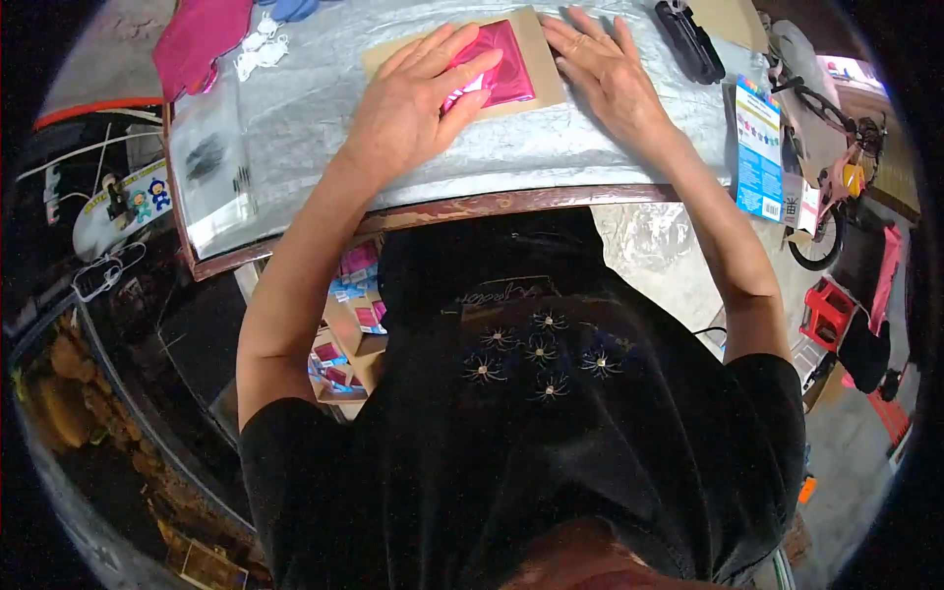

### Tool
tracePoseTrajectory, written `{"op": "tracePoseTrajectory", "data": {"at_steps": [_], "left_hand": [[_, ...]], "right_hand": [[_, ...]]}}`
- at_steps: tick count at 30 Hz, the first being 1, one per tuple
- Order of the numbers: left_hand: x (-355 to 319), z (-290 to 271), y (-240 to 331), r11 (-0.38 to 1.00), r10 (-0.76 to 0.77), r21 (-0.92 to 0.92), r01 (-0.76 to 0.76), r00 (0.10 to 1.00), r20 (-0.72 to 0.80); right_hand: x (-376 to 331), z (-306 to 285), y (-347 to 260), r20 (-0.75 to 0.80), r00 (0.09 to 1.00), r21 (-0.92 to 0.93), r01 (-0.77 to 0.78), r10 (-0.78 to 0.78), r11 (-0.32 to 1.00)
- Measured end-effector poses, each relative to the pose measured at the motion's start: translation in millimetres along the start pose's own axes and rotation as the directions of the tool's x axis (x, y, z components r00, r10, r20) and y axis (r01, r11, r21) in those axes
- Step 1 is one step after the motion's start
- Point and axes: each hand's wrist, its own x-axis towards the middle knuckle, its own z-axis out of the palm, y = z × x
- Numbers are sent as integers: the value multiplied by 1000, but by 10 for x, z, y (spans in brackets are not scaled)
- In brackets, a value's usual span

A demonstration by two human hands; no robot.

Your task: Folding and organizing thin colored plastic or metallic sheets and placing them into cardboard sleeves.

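A flat magenta packet with a shiny, clear-looking surface [509, 79] lies on a brown cardboard sheet [549, 90] at the far middle of the table. Across the packet's left part rests my left hand [413, 96], its fingers stretched out flat and the thumb apart. My right hand [608, 81] is at the sheet's right edge, fingers extended and spread, thumb side toward the cardboard. Neither hand is wrapped round anything. Part of the packet is hidden under my left fingers.
A black tool-like object [690, 41] lies right of my right hand. At the right table edge hangs a blue and white printed card [757, 147]. Magenta cloth [202, 44] and white cords [262, 49] lie far left. Below stand boxes of packets [339, 379].
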Motion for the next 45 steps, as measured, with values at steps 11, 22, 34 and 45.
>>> {"op": "tracePoseTrajectory", "data": {"at_steps": [11,22,34,45], "left_hand": [[5,-40,24,998,-42,-37,43,999,21],[-23,-2,28,986,-124,-110,128,991,45],[-225,-202,-183,949,-179,285,137,975,128],[-311,-87,-134,962,-242,159,220,961,134]], "right_hand": [[103,250,-5,-210,935,-251,230,-285,940],[96,295,-162,-48,982,-348,155,-183,925],[136,227,-420,-65,994,-326,58,-83,944],[275,326,-453,-235,943,272,-170,237,947]]}}
